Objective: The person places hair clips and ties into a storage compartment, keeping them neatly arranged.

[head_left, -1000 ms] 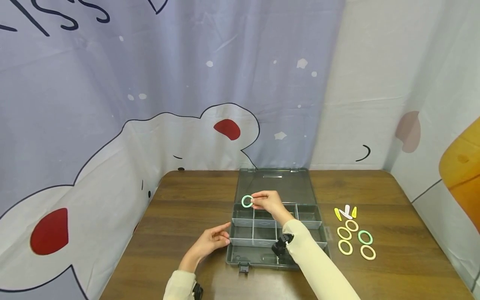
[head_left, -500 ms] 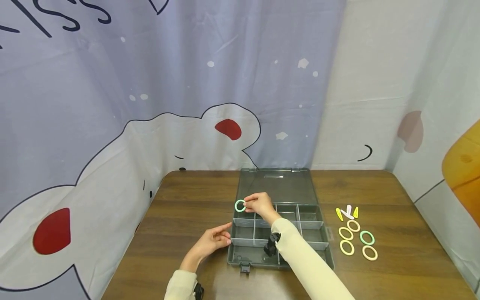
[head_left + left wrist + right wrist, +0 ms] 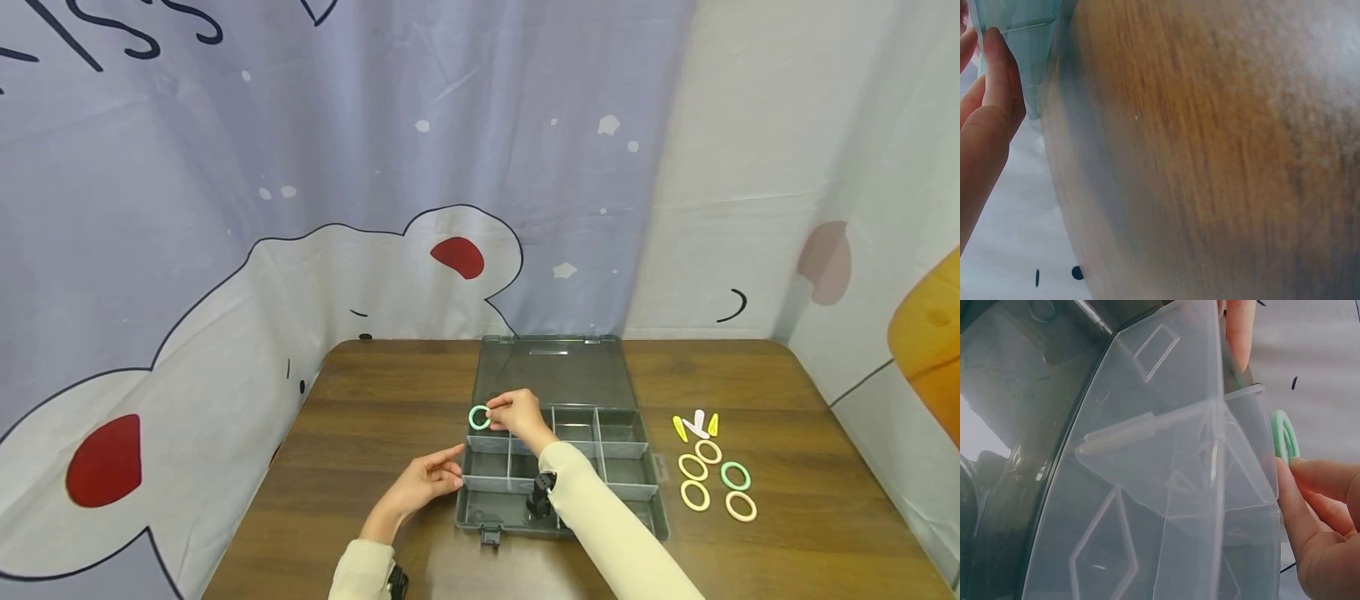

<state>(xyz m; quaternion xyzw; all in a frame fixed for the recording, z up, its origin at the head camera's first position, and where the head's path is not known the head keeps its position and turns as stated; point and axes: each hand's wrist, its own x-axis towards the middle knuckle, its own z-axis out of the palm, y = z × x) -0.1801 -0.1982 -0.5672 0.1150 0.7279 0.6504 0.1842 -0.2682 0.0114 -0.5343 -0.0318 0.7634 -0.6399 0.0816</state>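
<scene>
box [image 3: 558, 367] centre of table [image 3: 375, 400] | rings [image 3: 716, 483] right | clips [image 3: 693, 426] behind rings

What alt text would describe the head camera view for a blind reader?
The right hand pinches a mint green ring-shaped hair tie over the far-left compartment of an open grey plastic organiser box. The left hand touches the box's left side on the brown wooden table.

one organizer box [image 3: 558, 375], six hair rings [image 3: 693, 467] counting the held one, three hair clips [image 3: 696, 425].
</scene>
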